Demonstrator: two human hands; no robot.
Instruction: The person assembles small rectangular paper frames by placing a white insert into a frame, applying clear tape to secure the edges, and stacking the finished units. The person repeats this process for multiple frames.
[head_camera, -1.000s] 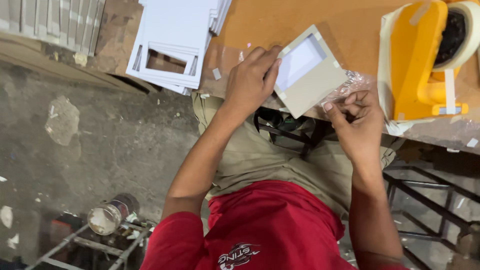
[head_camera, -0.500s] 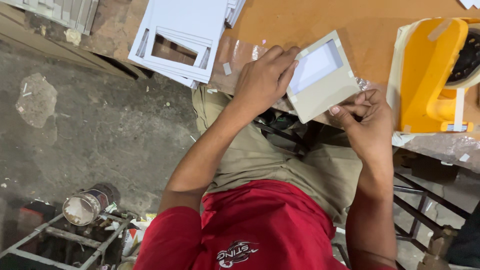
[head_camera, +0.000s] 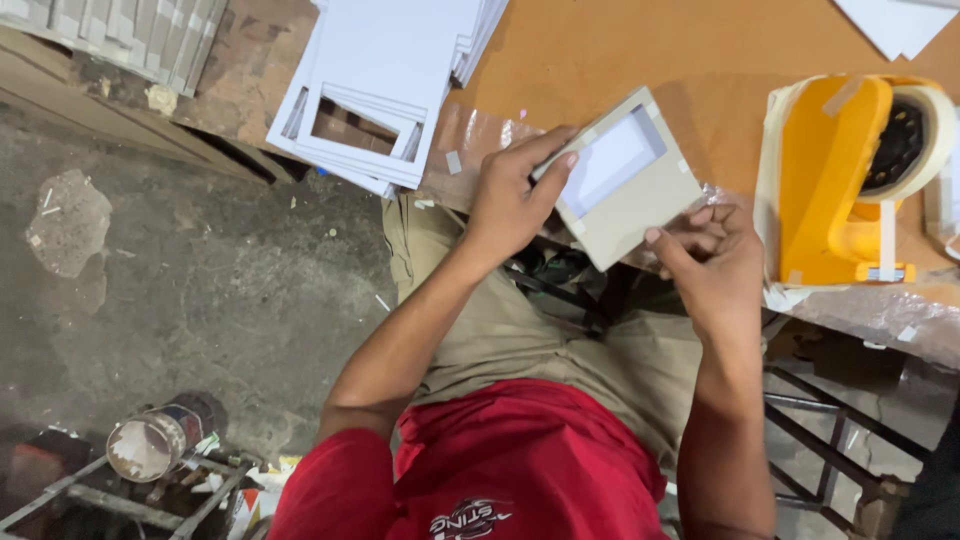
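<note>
The left hand (head_camera: 510, 205) grips a grey card frame (head_camera: 628, 180) with a white window, fingers (head_camera: 556, 170) curled over its left edge and thumb beneath. The frame sits tilted above the near edge of the brown surface (head_camera: 640, 50). The right hand (head_camera: 712, 262) meets the frame's lower right corner, thumb against the edge and fingers bent close behind; whether they pinch anything else I cannot tell. A yellow tape dispenser (head_camera: 835, 180) stands just to the right. A stack of white card frames (head_camera: 375, 90) lies well to the left, overhanging the edge. A tin can (head_camera: 150, 445) rests on the floor
</note>
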